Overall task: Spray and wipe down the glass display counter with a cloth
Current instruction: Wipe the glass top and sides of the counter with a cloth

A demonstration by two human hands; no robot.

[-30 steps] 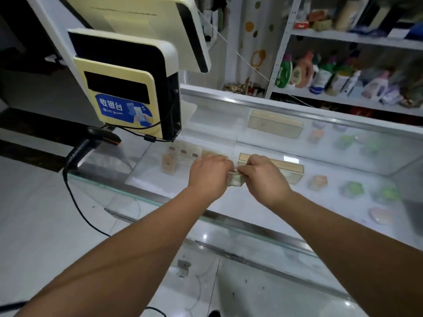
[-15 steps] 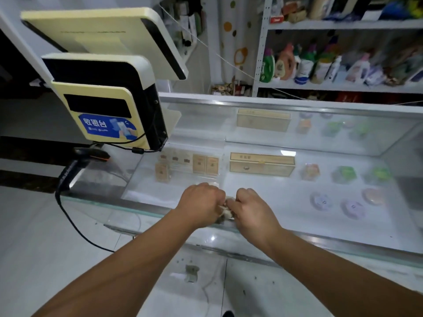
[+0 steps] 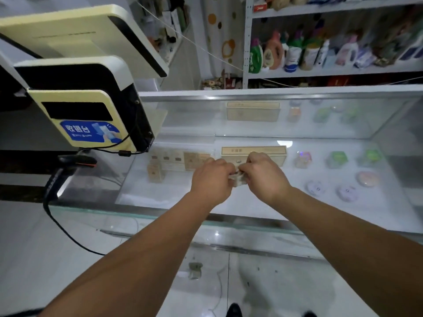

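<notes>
My left hand (image 3: pixel 211 179) and my right hand (image 3: pixel 265 177) meet over the glass display counter (image 3: pixel 160 213), both closed on a small bunched pale cloth (image 3: pixel 238 179). Only a little of the cloth shows between the knuckles. The hands hover at or just above the glass top, near its middle-left. Under the glass lie tan boxes (image 3: pixel 253 154) and small coloured packets (image 3: pixel 336 159). No spray bottle is in view.
A cream and black checkout terminal (image 3: pixel 87 106) stands on the counter's left end, with a barcode scanner (image 3: pixel 71 163) and its black cable (image 3: pixel 64 229) below it. Shelves of detergent bottles (image 3: pixel 297 53) stand behind the counter. White tiled floor lies below.
Both hands, still together on the cloth, have moved from the counter's near edge further out over the glass. The view has tilted slightly.
</notes>
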